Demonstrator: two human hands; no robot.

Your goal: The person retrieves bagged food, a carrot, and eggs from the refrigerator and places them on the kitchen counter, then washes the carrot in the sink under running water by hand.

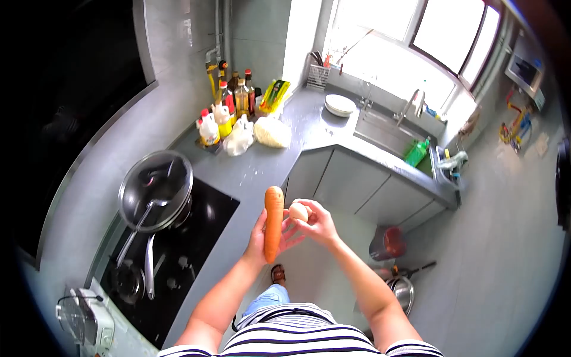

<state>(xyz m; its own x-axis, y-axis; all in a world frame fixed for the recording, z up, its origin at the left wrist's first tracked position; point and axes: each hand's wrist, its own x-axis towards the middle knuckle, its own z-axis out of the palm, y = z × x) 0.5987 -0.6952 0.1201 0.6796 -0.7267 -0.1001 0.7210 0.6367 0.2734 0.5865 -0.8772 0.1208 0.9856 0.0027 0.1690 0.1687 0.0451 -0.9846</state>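
Observation:
In front of my body, my left hand point(256, 243) holds a long orange carrot point(273, 223) upright along its palm. The thumb is on the carrot's left side, and the other fingers reach out behind it to the right. Just to the right, my right hand point(321, 225) grips a light-brown egg point(298, 212) between thumb and fingers. The egg is close beside the carrot, near the left fingertips. Both hands are above the floor, by the counter's edge.
At left, a wok point(156, 184) with a ladle sits on the black cooktop point(202, 220). Bottles point(241, 98) and bags point(272, 132) stand on the counter. Further back are stacked plates point(340, 106) and a sink point(380, 134). A bin point(388, 243) and metal pot point(402, 293) are at right.

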